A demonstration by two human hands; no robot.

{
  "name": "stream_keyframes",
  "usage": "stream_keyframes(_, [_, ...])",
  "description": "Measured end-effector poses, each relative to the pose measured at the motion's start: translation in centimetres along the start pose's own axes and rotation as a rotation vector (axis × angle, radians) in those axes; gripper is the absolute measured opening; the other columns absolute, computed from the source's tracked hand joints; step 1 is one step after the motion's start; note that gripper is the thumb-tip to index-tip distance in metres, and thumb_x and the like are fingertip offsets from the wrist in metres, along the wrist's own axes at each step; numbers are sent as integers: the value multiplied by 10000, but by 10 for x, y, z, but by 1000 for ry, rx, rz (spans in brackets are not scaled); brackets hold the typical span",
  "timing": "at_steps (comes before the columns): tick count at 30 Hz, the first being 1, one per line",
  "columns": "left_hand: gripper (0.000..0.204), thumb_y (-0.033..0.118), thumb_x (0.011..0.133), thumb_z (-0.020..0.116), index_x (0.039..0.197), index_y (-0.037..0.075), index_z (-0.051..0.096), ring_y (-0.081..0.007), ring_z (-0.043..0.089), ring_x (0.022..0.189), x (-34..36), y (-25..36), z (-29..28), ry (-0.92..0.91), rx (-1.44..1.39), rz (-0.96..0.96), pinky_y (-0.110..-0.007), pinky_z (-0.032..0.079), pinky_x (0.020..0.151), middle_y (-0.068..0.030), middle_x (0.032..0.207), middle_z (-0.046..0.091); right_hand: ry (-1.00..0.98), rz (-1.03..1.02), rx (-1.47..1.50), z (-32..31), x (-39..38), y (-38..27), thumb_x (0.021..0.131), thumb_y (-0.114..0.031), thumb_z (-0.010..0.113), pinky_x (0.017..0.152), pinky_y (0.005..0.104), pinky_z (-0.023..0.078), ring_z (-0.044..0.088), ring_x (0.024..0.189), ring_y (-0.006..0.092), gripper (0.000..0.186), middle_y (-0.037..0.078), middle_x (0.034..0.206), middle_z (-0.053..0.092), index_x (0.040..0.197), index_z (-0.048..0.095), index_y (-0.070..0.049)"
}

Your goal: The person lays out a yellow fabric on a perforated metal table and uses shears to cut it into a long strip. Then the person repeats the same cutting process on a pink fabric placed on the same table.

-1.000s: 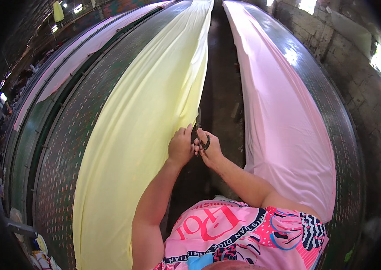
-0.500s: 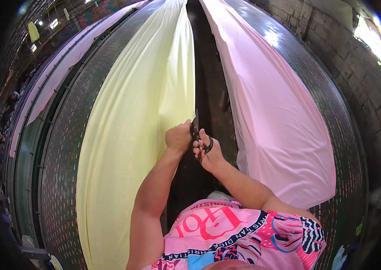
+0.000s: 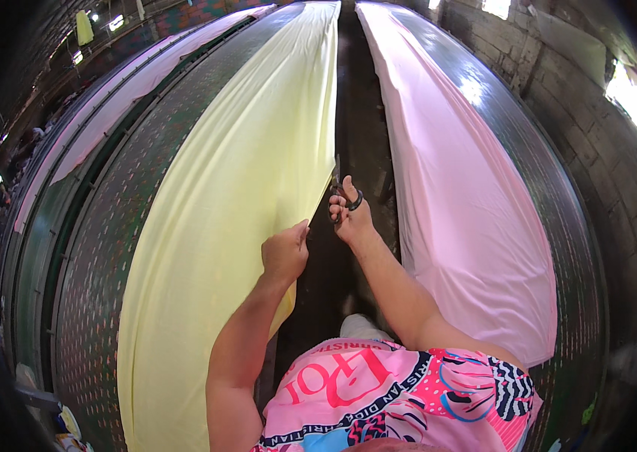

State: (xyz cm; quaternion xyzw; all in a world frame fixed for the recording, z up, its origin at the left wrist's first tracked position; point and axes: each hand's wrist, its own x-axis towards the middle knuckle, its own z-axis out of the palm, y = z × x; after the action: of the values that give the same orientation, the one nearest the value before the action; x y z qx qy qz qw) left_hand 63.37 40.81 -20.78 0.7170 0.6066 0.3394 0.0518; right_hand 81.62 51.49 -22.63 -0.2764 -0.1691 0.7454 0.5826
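Note:
A long strip of pale yellow fabric (image 3: 243,181) lies stretched along a dark patterned table (image 3: 108,248) on my left. My left hand (image 3: 284,252) pinches the fabric's right edge between thumb and fingers. Just ahead of it, my right hand (image 3: 350,215) grips black-handled scissors (image 3: 342,194), whose blades point forward along that same edge. The two hands are a short gap apart over the dark aisle.
A long pink fabric (image 3: 469,188) covers a second table on my right, beside a brick wall (image 3: 589,98). A narrow dark aisle (image 3: 360,128) runs between the tables. Another pink strip (image 3: 108,120) lies on a far left table.
My hands, close together before, have drawn apart: the right hand with the scissors has moved forward along the yellow fabric's edge, and the left hand now holds the edge further back.

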Motion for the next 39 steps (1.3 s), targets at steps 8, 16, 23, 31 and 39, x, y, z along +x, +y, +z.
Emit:
stream_keyframes(8, [213,113,989,687,1175,66,780,-411,747,822,-6,-24,-23,37,-153,12,-452,588,688,-229,918,748,44,-53,88,-10,145,-44,909,-574,805,469,238,485,547,532,106,488,-9,705,562,850,523,-180])
stream_keyframes(16, [212,13,939,700,1132,-3,785,-355,766,769,1,-60,-57,85,-83,-178,-394,590,677,-227,903,766,12,1,173,-25,290,-84,915,-586,799,482,244,481,549,538,120,520,4,718,559,802,491,-183])
stream_keyframes(23, [183,15,975,656,1108,-29,773,-248,737,703,-2,-91,-54,158,-53,-503,-336,551,665,-205,845,757,-3,196,191,-17,386,-92,906,-602,805,444,188,396,482,519,74,560,-27,676,500,728,465,-194])
stream_keyframes(31, [172,90,998,662,1100,2,768,-321,677,649,3,-166,-40,71,186,-690,-392,533,651,-160,754,717,-68,72,-214,26,348,-70,943,-528,803,491,300,468,583,560,138,453,20,755,604,907,544,-157])
stream_keyframes(39, [445,38,892,683,1337,17,673,-374,650,1127,125,-168,27,61,96,-464,-469,534,955,-199,1206,673,6,31,-354,10,328,-102,1007,-480,743,501,321,491,591,558,134,387,24,766,611,925,548,-155])
